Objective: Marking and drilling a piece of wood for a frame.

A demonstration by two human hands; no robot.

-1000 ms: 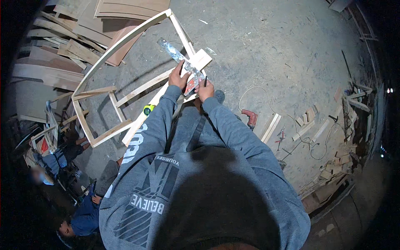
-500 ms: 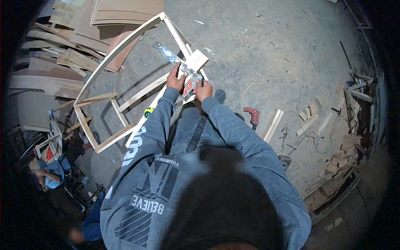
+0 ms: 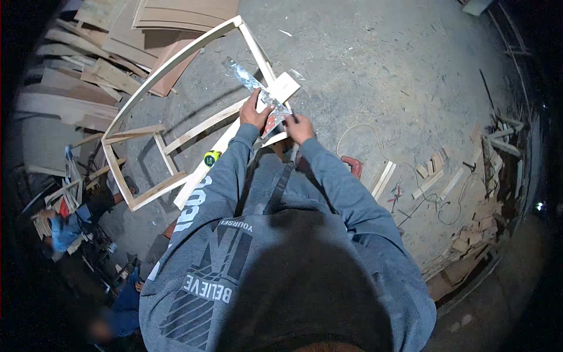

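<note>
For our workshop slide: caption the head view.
Both hands, left hand and right hand, hold a clear plastic packet over a wooden frame.

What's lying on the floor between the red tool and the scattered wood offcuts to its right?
In the head view, a pale wooden strip lies between the red tool and the wood offcuts, on the concrete floor.

what the right hand [image 3: 299, 126] grips is too small to tell.
</note>
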